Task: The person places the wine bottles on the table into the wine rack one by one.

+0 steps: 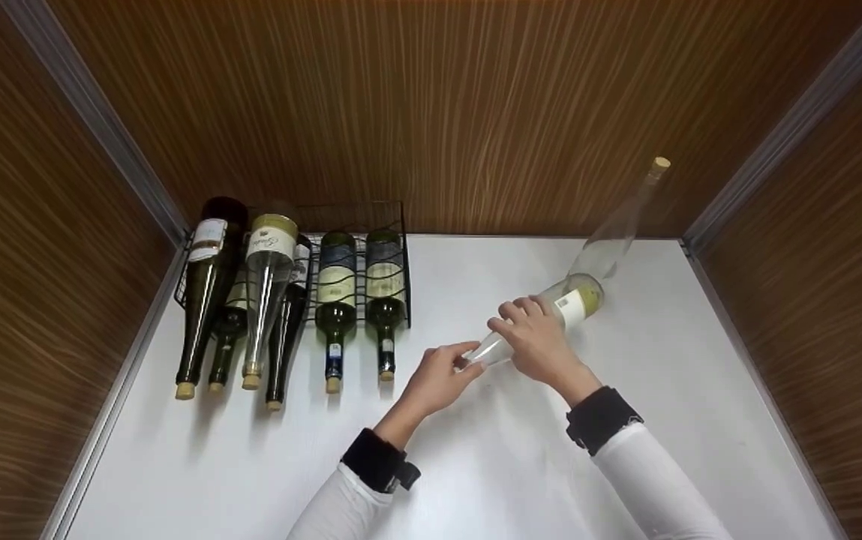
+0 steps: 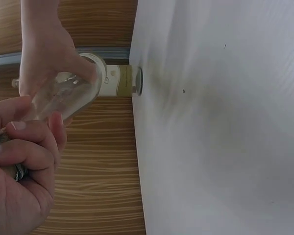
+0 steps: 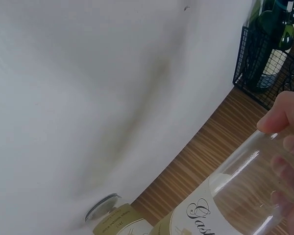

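Observation:
A clear glass wine bottle (image 1: 494, 349) with a white and gold label lies slantwise across both hands above the white table. My left hand (image 1: 434, 379) holds it by the neck, with fingers curled around it in the left wrist view. My right hand (image 1: 539, 341) grips its body, thumb and fingers on opposite sides. Script lettering shows on the held bottle's label (image 3: 198, 213) in the right wrist view. Behind it, a second clear bottle (image 1: 614, 232) with a cork stands upright; its lower part is partly covered by the held bottle in the head view.
On the left, a black wire rack (image 1: 406, 277) holds several corked bottles, necks toward me. A clear bottle (image 1: 269, 281) and a dark bottle (image 1: 205, 292) lie on top. Wood-grain panels (image 1: 438, 112) enclose the white table (image 1: 468, 480) at the back and sides.

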Demonstrator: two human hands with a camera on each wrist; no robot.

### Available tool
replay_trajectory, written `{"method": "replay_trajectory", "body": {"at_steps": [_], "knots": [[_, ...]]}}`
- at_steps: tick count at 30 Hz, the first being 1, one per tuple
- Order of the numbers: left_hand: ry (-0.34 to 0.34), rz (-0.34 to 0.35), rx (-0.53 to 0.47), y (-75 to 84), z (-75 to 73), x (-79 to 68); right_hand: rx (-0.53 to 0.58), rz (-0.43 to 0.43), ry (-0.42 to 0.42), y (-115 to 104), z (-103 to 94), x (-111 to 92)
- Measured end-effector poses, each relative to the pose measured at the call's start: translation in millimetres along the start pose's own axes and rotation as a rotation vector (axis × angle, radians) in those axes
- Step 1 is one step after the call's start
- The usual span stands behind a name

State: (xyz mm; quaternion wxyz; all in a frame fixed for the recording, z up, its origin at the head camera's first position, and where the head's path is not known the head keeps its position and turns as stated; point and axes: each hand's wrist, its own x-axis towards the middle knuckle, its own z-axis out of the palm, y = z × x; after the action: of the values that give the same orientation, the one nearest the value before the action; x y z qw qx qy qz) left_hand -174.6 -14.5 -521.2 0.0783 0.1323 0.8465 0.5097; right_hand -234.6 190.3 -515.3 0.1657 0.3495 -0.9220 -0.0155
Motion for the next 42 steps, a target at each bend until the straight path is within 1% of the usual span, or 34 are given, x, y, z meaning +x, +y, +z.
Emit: {"method": "replay_trajectory", "body": {"at_steps": [7, 12, 17, 23, 28, 34, 36, 42], "knots": [[0.01, 0.003, 0.009, 3.4, -0.7, -5.1, 0.008, -0.015, 0.035, -1.0, -1.9, 2.1], [0.055, 0.021, 0.025, 5.8, -4.6, -9.6, 0.015, -0.021, 0.061, -3.4, -4.7, 4.2], [0.106, 0.032, 0.016, 6.0, -12.6, -13.7, 0.04, 0.009, 0.052, -4.8, -9.1, 8.4], [0.163, 0.054, 0.03, 3.9, -21.6, -17.5, 0.132, 0.041, 0.075, -4.8, -15.5, 7.5], [0.216, 0.048, 0.03, 3.1, -28.2, -19.7, 0.216, 0.06, 0.095, -4.9, -16.7, 2.3], [0.318, 0.062, 0.023, 6.1, -37.2, -24.9, 0.343, 0.116, 0.125, -8.5, -19.6, -1.7], [0.343, 0.066, 0.015, 7.5, -41.3, -27.2, 0.389, 0.133, 0.118, -10.4, -21.0, -3.0], [0.391, 0.026, -0.043, 10.4, -53.2, -33.1, 0.465, 0.183, 0.048, -15.6, -22.0, -7.8]]}}
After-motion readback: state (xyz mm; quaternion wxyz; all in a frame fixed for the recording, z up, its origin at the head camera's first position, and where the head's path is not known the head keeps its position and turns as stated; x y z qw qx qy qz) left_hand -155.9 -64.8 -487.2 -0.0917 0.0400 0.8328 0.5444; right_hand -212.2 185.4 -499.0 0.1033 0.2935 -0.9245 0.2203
